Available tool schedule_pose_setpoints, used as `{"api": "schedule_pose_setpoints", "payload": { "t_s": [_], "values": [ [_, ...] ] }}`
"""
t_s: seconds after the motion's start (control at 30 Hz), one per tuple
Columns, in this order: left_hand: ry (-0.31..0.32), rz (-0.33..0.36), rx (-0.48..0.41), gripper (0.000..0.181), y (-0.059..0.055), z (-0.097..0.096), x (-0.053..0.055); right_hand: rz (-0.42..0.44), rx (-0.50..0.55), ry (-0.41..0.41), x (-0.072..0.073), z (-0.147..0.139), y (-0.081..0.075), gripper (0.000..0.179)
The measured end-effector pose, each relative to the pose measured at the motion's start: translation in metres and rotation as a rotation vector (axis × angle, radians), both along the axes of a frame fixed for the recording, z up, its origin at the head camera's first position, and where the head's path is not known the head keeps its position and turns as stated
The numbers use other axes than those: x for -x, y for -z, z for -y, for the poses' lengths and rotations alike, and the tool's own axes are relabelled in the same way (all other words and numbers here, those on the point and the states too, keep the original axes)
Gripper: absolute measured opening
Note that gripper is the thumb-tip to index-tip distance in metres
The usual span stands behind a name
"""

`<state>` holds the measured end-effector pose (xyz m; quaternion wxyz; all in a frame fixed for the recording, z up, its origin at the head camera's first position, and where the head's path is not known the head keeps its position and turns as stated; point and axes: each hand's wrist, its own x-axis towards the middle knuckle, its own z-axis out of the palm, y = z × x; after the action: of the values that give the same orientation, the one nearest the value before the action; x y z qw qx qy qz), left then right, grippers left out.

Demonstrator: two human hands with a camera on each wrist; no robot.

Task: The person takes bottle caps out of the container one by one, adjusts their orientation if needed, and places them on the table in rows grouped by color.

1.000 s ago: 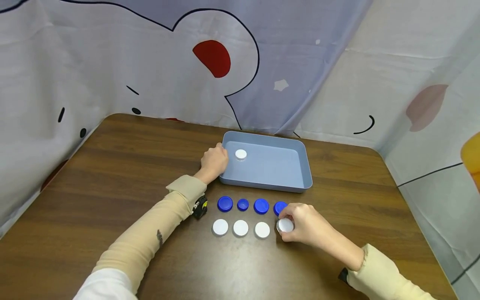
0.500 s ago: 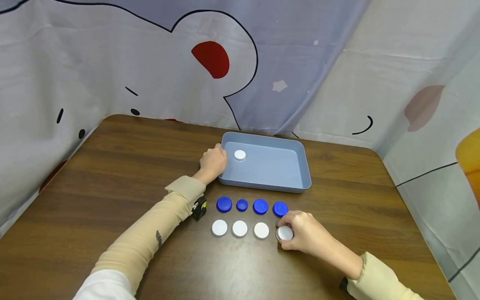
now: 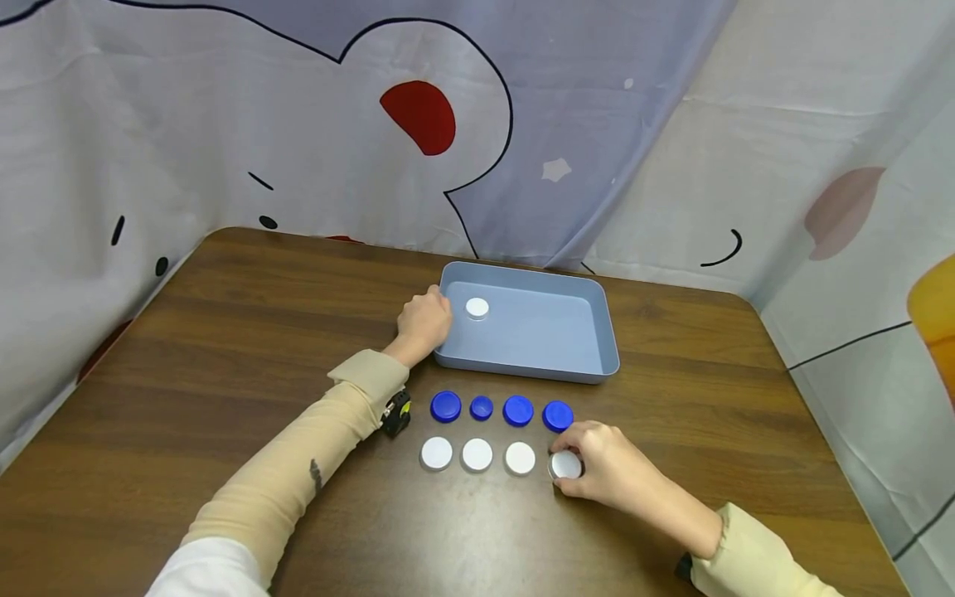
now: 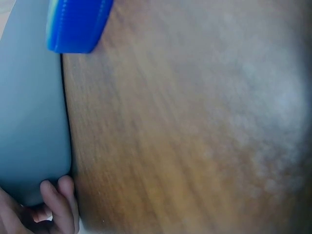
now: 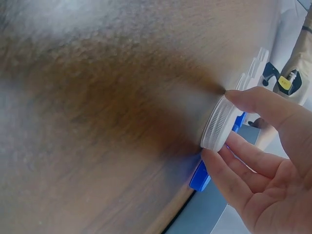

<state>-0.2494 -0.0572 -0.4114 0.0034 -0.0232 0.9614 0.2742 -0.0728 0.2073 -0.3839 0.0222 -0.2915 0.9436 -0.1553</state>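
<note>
My right hand (image 3: pixel 608 464) pinches a white bottle cap (image 3: pixel 567 465) between thumb and fingers, at the right end of a row of white caps. In the right wrist view the ribbed side of this cap (image 5: pixel 218 126) shows, thumb on one edge and a fingertip on the other. At the left end of the grey-blue tray (image 3: pixel 522 370), my left hand (image 3: pixel 425 322) grips the rim with curled fingers. The left wrist view has its fingertips (image 4: pixel 58 195) against the tray's corner. Inside the tray, toward the left, lies another white cap (image 3: pixel 477 308).
Left of the held cap sit more white caps (image 3: pixel 520 458) on the brown table (image 3: pixel 283 315). Between them and the tray runs a row of several blue caps (image 3: pixel 518 410). A printed curtain (image 3: pixel 634 149) hangs behind the table.
The right hand and its white cap have shifted slightly toward me, away from the rightmost blue cap, which now shows more fully. The left hand and tray stay put.
</note>
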Motion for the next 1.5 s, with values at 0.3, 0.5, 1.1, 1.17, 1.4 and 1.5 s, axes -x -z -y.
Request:
{"api": "schedule_pose_setpoints", "payload": {
  "t_s": [0.3,0.5,1.1,1.17,1.4,1.5],
  "values": [
    [0.003,0.0,0.002,0.039,-0.001,0.0,-0.001,-0.01,0.016,0.004,-0.001,0.0,0.002,0.026],
    [0.006,-0.004,0.005,0.039,-0.001,0.0,-0.001,-0.012,0.015,-0.018,-0.001,0.0,0.002,0.027],
    [0.008,-0.018,0.002,0.038,0.001,0.0,-0.001,-0.038,-0.023,-0.054,-0.001,-0.002,0.001,0.034],
    [0.008,-0.019,0.001,0.038,0.001,0.0,-0.001,-0.048,-0.026,-0.051,0.0,-0.003,0.0,0.037],
    [0.003,-0.02,-0.006,0.038,0.002,0.0,0.0,-0.079,-0.025,0.006,0.006,-0.007,-0.01,0.04],
    [0.004,-0.022,-0.004,0.038,0.001,0.0,0.0,-0.093,-0.019,0.024,0.01,-0.009,-0.016,0.036]
  ]
}}
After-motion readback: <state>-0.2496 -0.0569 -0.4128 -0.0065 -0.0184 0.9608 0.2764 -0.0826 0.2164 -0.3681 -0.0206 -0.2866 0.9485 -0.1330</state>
